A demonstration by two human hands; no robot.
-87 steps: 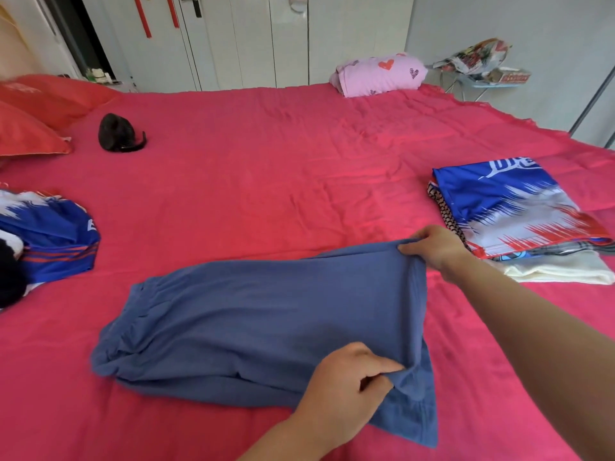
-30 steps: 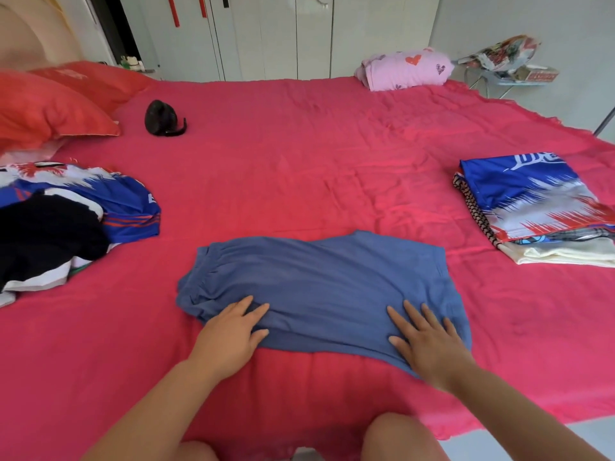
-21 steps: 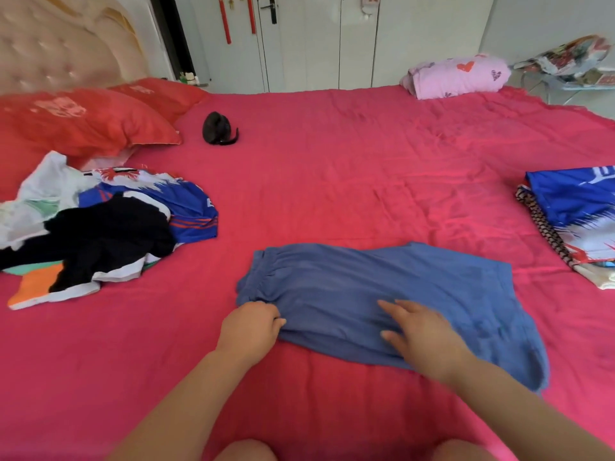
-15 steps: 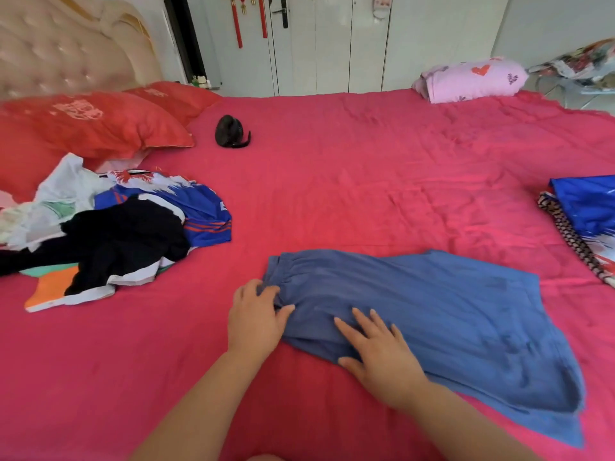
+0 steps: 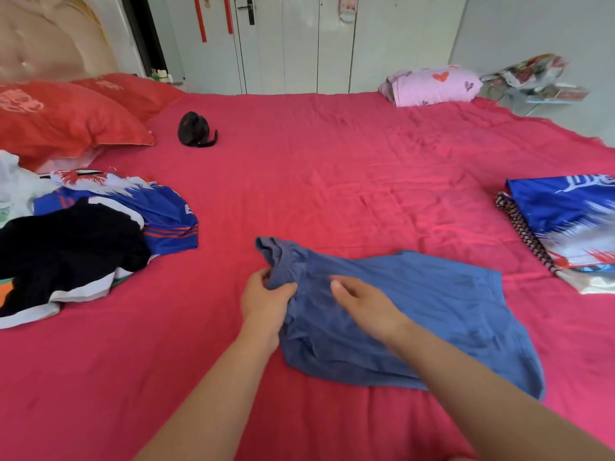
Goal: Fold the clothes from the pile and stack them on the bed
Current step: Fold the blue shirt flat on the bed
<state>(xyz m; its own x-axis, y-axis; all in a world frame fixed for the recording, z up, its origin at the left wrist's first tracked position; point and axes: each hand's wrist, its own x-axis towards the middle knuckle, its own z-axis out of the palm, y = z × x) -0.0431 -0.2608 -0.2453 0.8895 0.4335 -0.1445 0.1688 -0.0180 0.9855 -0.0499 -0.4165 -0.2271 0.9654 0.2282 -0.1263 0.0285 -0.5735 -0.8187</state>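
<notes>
Five fingers of the left hand (image 5: 266,304) are now pinching up the waistband of the blue shorts (image 5: 432,311), no longer lying flat; the right hand (image 5: 369,304) is reaching straight-fingered over them. They are lying on the bed (image 5: 332,161), between pile (image 5: 83,234) and folded stack (image 5: 572,227).

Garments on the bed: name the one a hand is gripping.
The plain blue shorts, bunched at the waistband in the left hand; the pile and folded stack lie untouched.

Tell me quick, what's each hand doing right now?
Left hand: grips the gathered end of the blue shorts.
Right hand: open, fingers straight, over the shorts.
</notes>
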